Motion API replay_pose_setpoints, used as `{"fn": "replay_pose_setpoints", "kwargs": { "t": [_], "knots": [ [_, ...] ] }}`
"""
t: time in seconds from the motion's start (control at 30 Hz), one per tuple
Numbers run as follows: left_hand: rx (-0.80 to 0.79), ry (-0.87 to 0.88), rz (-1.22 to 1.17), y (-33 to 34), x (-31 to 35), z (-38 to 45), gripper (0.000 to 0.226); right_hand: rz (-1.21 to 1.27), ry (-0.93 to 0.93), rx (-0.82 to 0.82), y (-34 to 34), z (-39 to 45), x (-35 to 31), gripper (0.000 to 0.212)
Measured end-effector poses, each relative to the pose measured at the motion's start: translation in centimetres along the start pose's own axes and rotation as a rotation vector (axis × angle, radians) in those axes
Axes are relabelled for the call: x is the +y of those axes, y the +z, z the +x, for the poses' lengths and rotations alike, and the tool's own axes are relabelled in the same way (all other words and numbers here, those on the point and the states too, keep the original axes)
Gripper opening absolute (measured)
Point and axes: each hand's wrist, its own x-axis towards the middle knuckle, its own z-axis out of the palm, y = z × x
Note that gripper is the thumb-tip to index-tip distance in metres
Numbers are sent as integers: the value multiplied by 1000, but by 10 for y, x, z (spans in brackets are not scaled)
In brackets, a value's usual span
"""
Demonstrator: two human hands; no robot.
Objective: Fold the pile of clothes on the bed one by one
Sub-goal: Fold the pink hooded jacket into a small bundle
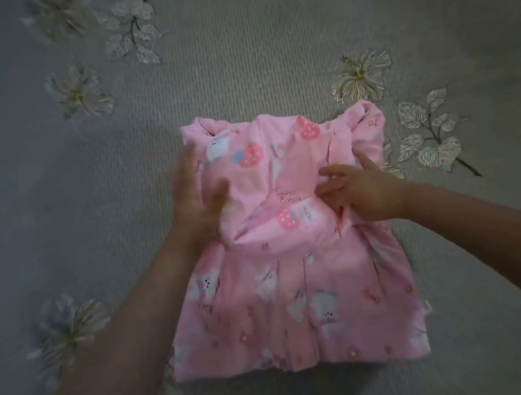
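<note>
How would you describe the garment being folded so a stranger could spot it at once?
Start from the grey bedspread with embroidered pale flowers. In its middle, between both hands, lies a pink garment. Its bunny-and-strawberry print is the only bright colour there.

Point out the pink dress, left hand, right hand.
pink dress (307,311): head view, lower skirt panel.
left hand (197,201): head view, back of the hand.
right hand (360,191): head view, back of the hand.

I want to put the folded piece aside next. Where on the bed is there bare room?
The bedspread lies bare beyond the pink garment, between the embroidered flowers. The far right is bare too. It is crowded in the middle, where the left hand and right hand work the garment.
</note>
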Motion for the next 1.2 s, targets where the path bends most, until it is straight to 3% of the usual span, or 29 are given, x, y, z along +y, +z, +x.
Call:
{"fn": "replay_pose_setpoints", "kwargs": {
  "t": [0.03,0.1,0.17,0.2,0.27,0.33,0.4,0.5,0.63,0.7,0.77,0.83,0.87,0.93,1.0,1.07,1.13,1.2],
  "knots": [
    [-153,123,224,12,-1,-7,101,100,4,82,-7,6,2,36],
    [-360,173,584,34,-6,-18,91,388,132,380,-30,21,11,27],
    [-386,140,741,46,-16,-29,77,533,278,665,-49,41,25,32],
    [-370,161,785,51,-19,-36,72,520,343,619,-56,50,29,47],
    [-280,269,841,56,-21,-46,55,421,356,252,-61,64,33,72],
    [-191,337,919,63,-27,-60,39,301,286,48,-63,68,27,62],
    [-201,287,1013,71,-32,-70,35,220,190,104,-63,64,15,44],
    [-368,137,1011,80,-32,-75,29,4,116,325,-64,43,-4,35],
    [-515,102,1123,78,-27,-68,43,-118,-138,862,-52,-19,-39,14],
    [-552,-81,1078,76,-18,-82,44,-160,-95,957,-26,-46,-60,7],
    [-639,-272,1040,78,-16,-113,40,-171,-29,899,12,-62,-81,15],
    [-743,-292,1033,77,-13,-151,36,-173,1,689,42,-70,-98,23],
    [-754,-193,1026,73,-11,-170,30,-174,16,573,54,-73,-104,29],
    [-715,219,1065,62,-14,-201,19,-154,50,416,76,-73,-114,39],
    [-459,587,957,50,-14,-224,11,-147,41,347,93,-75,-122,54],
    [-235,690,957,51,-15,-226,18,-115,24,372,107,-73,-125,77],
    [-211,497,1178,58,-9,-205,41,-65,106,413,111,-72,-125,96],
    [-309,192,1279,63,-4,-178,79,1,245,413,110,-70,-126,106]
  ]
}}
